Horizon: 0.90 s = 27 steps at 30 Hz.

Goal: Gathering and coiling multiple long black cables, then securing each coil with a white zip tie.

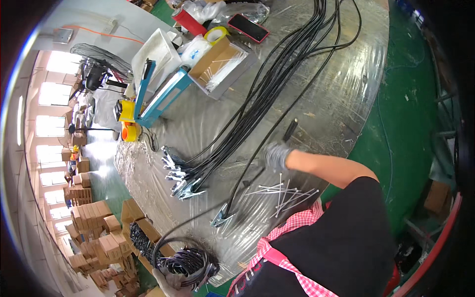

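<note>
My left hand [170, 283], in a pale glove, is closed on a coil of black cable [205, 267] at the lower left. From the coil a length of cable arches up and runs across the table. My right hand [276, 156], in a grey glove, is over the table beside a single black cable; motion smears its fingers. Just beyond it lies a short black rod-like piece [291, 129]. A metal spring clamp [221, 217] sits at the near end of one cable. Farther left, several similar clamps [182, 177] end a thick bundle of black cables [262, 101].
Loose white cable ties [282, 194] lie near me on the plastic-covered table [341, 116]. Toward the back stand a cardboard box of ties [222, 67], a teal tool [163, 96], a white bin [156, 54] and a phone [248, 27]. A carton of black cables [143, 242] stands at the left edge.
</note>
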Tool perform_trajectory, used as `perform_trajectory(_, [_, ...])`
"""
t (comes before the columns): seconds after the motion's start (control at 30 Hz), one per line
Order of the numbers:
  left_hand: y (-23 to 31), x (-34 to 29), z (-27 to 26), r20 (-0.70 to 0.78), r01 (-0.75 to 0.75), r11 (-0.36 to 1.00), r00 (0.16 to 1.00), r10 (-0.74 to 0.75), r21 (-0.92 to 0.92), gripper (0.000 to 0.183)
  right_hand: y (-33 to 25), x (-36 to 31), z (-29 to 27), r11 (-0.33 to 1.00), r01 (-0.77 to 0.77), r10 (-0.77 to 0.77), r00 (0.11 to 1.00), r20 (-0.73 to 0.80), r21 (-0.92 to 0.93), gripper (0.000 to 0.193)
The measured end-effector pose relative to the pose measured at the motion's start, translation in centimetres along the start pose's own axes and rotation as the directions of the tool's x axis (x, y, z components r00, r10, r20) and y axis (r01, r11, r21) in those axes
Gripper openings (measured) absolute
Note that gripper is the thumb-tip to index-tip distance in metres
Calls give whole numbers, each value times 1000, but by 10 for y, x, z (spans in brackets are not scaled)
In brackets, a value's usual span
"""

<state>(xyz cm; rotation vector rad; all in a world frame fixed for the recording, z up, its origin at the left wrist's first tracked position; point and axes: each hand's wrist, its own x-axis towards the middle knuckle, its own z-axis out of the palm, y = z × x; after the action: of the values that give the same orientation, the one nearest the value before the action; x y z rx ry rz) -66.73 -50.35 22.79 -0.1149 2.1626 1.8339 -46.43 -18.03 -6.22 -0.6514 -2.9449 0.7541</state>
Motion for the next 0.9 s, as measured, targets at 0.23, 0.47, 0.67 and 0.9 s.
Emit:
perform_trajectory(0.23, [-51, -2, 36, 417, -149, 807, 900, -128, 571, 27, -210, 1, -5, 729, 678, -573, 679, -458, 94, 21])
perform_trajectory(0.47, [-67, 18, 5, 770, 573, 818, 543, -334, -49, 32, -184, 31, -32, 794, 604, -320, 519, -793, 75, 15])
perform_trajectory(0.67, [-41, -36, 35, 445, 20, 893, 862, -244, 450, 23, -203, 24, 39, 882, 334, -208, 909, -360, 333, 11])
perform_trajectory(0.9, [-65, -9, -9, 719, -360, 779, 676, -163, 514, 17, -160, -23, 40, 917, 294, -96, 820, -564, 271, 15])
